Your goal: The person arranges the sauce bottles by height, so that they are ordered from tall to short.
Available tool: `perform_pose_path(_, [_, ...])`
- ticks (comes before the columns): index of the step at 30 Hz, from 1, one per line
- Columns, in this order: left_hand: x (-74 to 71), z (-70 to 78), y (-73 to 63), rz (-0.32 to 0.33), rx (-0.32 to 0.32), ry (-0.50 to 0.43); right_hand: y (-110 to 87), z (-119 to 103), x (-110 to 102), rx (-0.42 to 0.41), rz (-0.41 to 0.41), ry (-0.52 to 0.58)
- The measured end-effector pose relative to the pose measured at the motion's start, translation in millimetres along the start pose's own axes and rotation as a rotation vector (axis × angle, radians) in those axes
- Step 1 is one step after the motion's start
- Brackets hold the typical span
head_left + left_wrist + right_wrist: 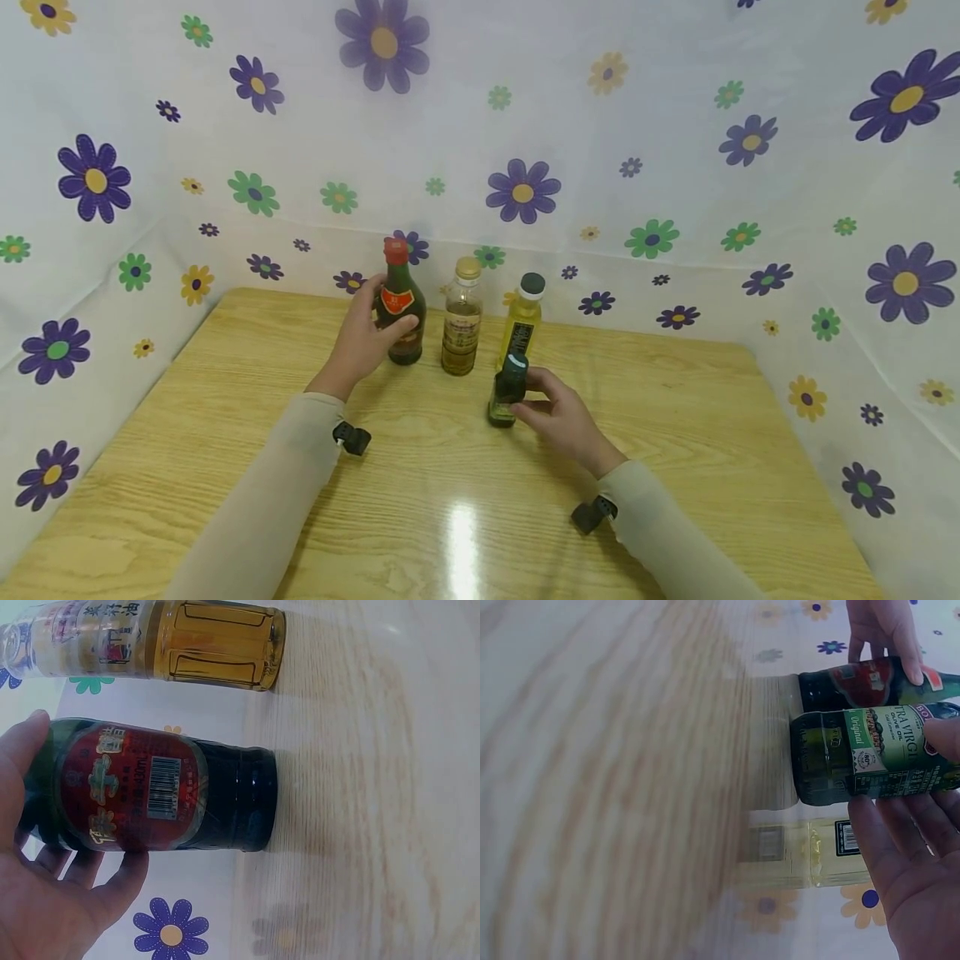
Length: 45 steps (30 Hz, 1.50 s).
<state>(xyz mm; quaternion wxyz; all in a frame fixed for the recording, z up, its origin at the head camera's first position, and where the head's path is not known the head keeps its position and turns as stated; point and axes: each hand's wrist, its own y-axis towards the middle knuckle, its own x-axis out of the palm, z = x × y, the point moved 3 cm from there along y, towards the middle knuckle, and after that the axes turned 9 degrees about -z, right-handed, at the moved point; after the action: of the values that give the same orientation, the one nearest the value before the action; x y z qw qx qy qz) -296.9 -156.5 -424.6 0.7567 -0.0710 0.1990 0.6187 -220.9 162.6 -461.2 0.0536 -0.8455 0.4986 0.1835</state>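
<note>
My left hand (362, 340) grips a dark green vinegar bottle (135, 787) with a red cap and red label, thumb on one side and fingers on the other. The bottle stands upright toward the back of the table. My right hand (564, 415) holds a dark green olive oil bottle (885, 754) between thumb and fingers, nearer to me. Between the held bottles, and further back than the olive oil, stands a clear oil bottle (461, 329) with a gold cap and amber contents. Behind the olive oil is a yellow oil bottle (525, 312) with a dark cap, its lower part hidden.
The wooden table (420, 500) runs up to a white flower-printed cloth (300, 150) behind it and at both sides. A small black wrist camera (352, 437) sits on the left wrist, another black camera (592, 514) on the right.
</note>
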Motion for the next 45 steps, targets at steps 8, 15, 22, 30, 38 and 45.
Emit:
perform_pose_path(8, [0.2,0.2,-2.5,0.000,-0.006,-0.002,-1.5,-1.8,0.7,0.017,0.000,0.010])
perform_pose_path(15, [0.2,-2.8,-1.2,0.011,-0.008,0.004,-1.4,-1.6,0.0,0.016,-0.003,0.021])
perform_pose_path(22, [0.2,-2.4,-1.3,0.008,-0.012,0.009,-1.3,-1.4,-0.8,0.026,-0.011,0.009])
perform_pose_path(30, [-0.4,-2.0,-0.7,0.008,-0.013,0.010,-0.9,-2.3,-2.1,0.038,-0.004,-0.010])
perform_pose_path(38, [-0.1,-1.9,0.5,0.002,-0.002,0.000,-2.4,-1.3,-2.5,0.031,0.013,-0.029])
perform_pose_path(45, [-0.2,-1.9,0.5,0.002,0.003,-0.003,-4.7,-0.5,-1.9,0.007,0.026,-0.026])
